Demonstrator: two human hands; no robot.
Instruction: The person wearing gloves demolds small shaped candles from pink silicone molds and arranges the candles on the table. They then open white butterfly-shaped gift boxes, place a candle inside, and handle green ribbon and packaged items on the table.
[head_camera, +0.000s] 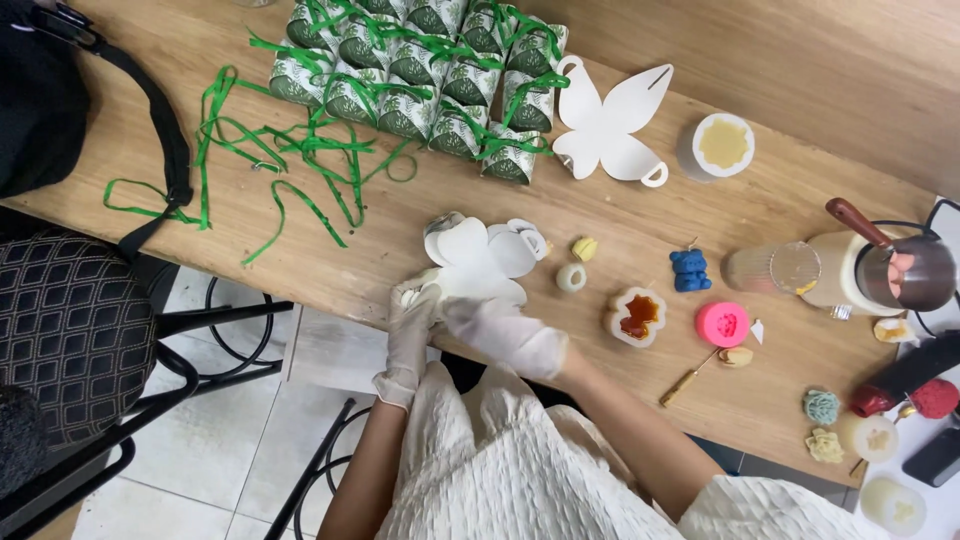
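White card is what both gloved hands work on: a flat, petal-shaped box blank (480, 262) lies on the wooden worktop (300, 240) at its near edge, directly ahead of the person. The left hand (412, 320) meets the blank's near-left corner, its fingers (408, 296) curled onto the card edge, apparently pinching it, though the glove blurs into the white card and the grip cannot be told for certain. The right hand (505, 335) lies flat and angled toward the same corner, fingers stretched rather than closed, pressing the near flap from the right. So the blank stretches away from both hands, its looped handle tabs pointing to the far right, toward a small yellow moulded piece (584, 248) and a pale ring-shaped piece (571, 277) just beside it. Both hands are about equally near; the left sits on the edge itself. Farther off, a second unfolded blank (610, 125) lies flat, next to a cluster of finished leaf-printed boxes (420, 75) tied in green ribbon, with loose green ribbon (290, 150) strewn to the left.
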